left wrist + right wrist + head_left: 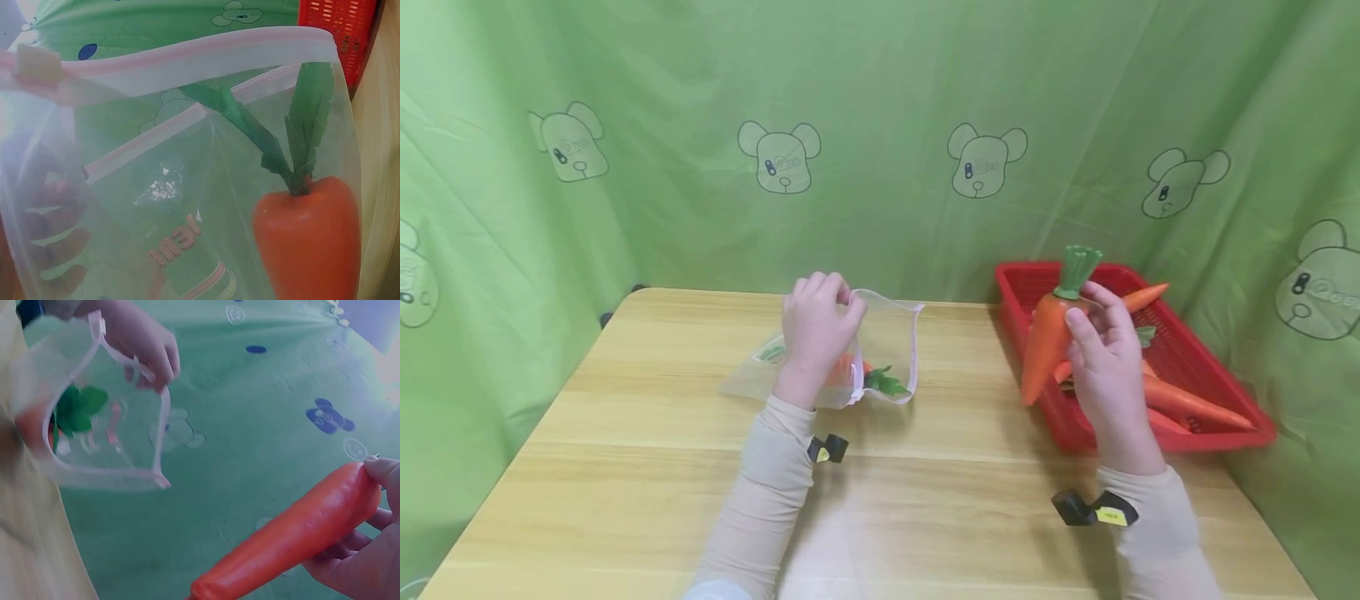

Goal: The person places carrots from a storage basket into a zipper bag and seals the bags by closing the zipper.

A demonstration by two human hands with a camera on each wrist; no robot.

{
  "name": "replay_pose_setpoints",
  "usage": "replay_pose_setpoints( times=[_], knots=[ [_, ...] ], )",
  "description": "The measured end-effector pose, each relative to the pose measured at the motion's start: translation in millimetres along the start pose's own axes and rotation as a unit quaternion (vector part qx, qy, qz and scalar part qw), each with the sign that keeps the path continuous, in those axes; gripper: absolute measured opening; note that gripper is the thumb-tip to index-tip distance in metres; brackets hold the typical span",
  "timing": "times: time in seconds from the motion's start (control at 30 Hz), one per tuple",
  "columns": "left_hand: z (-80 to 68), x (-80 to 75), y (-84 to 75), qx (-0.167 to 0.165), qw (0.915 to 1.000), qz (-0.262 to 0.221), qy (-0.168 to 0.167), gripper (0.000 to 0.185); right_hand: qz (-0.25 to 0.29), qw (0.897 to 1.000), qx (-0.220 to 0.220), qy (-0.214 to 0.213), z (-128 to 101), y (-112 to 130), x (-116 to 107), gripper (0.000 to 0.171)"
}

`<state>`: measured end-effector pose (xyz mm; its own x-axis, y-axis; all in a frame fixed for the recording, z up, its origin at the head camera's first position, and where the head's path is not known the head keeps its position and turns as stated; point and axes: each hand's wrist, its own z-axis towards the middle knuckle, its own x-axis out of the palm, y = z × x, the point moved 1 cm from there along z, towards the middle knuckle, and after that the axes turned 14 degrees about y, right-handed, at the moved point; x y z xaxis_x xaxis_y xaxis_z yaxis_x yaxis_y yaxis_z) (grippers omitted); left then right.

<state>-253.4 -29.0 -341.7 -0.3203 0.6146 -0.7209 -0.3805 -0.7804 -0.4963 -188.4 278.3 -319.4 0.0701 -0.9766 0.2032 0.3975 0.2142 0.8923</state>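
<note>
My left hand (820,329) pinches the upper rim of a clear zip bag (891,333) with a pale pink edge, and the bag's mouth gapes toward the right. Inside the bag lies an orange carrot (309,237) with green leaves. Over the left edge of a red basket (1232,400), my right hand (1101,358) grips another carrot (1047,337) near its cut green top, its tip pointing down. In the right wrist view this carrot (287,534) lies between thumb and fingers, its green top out of sight.
Several more carrots (1195,404) lie in the red basket at the right of the wooden table (647,492). A green curtain (880,75) with bear-like heads printed on it hangs behind and at both sides. Each wrist carries a small black camera mount (1093,508).
</note>
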Motion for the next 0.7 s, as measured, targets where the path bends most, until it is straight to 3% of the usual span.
replay_pose_setpoints(
  times=[0.3,0.5,0.7],
  knots=[
    [-0.2,0.0,-0.6,0.002,1.0000,0.000,-0.003,0.014,0.018,1.000,-0.003,0.009,8.7,-19.4,37.0,0.024],
    [0.1,0.6,0.4,0.006,1.0000,0.001,-0.005,0.013,0.071,0.997,-0.001,0.035,13.2,-30.3,53.5,0.023],
    [0.3,0.3,0.9,0.008,0.9999,-0.001,-0.007,0.013,0.037,0.998,0.026,0.049,15.2,-42.4,61.0,0.035]
  ],
)
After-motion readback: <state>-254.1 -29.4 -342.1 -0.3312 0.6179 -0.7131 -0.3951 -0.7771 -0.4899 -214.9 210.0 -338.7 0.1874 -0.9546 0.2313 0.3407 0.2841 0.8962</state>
